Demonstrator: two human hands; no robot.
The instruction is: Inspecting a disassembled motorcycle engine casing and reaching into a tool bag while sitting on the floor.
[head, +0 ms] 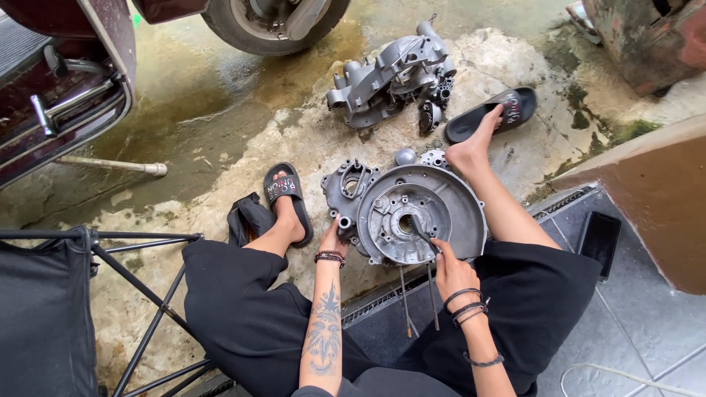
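Head view, looking down at a seated person in black shorts, legs spread, on wet, stained concrete. Between the knees stands the landmark: a round grey metal engine cover (412, 213), dished, tilted up on edge, with a central hole, bolt holes around it and a lumpy housing on its left side. No packages or signs show; the only lettering is a printed strap on the black sandal (285, 191) left of the cover, on the person's foot. A second black sandal (507, 110) lies up and right of the cover, the other foot's toes resting on it. Above the cover lies a grey engine casing (393, 73), well apart from it. Farther up is a scooter tyre (272, 22); far left, dark red scooter bodywork (66, 88). Below left of the cover is a black folding-chair frame (140, 294). Right of the cover, a dark phone (601, 242) lies on grey tiles. The left hand (332, 239) grips the cover's left edge, fingers curled closed on it. The right hand (450, 268) is closed around a thin tool (421, 228) whose tip reaches into the cover's centre. Two thin rods (419, 294) lie just below the cover.
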